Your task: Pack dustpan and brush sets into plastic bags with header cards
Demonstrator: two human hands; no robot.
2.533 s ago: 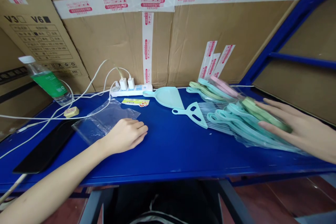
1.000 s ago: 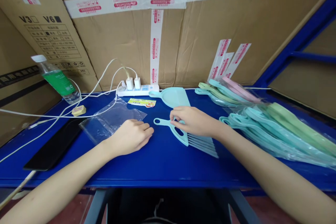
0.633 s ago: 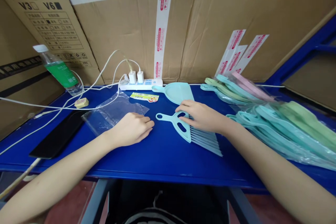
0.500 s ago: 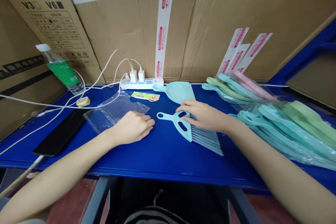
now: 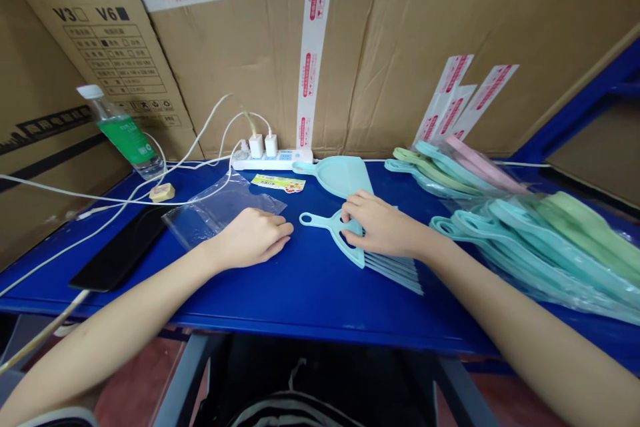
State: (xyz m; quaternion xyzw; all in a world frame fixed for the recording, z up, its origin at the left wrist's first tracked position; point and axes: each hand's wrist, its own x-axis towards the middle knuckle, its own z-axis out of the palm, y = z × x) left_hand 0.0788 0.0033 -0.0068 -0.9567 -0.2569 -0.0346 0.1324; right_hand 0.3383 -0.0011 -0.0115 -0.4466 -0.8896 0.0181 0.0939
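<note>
A light-blue hand brush point(image 5: 345, 248) lies flat on the blue table, its looped handle pointing left and its bristles to the right. My right hand point(image 5: 376, 221) is over the brush head from above, thumb and fingers closed on it around the cut-out holes. Behind it is a matching light-blue dustpan point(image 5: 345, 175), handle to the left. My left hand point(image 5: 254, 237) rests on the table in a loose fist, with no thing showing in it. Beside that hand lies a clear plastic bag point(image 5: 200, 213); the hand's undersides are hidden.
Bagged dustpan and brush sets point(image 5: 540, 247) are piled at the right. A power strip point(image 5: 295, 159) with chargers, a colourful label point(image 5: 277, 182), a bottle point(image 5: 127, 137), a black phone point(image 5: 123, 247) and white cables occupy the back and left. Cardboard boxes point(image 5: 400, 47) stand behind.
My right hand has shifted slightly left over the brush head, with the thumb farther across it. My left hand stays in place. The view has shifted slightly.
</note>
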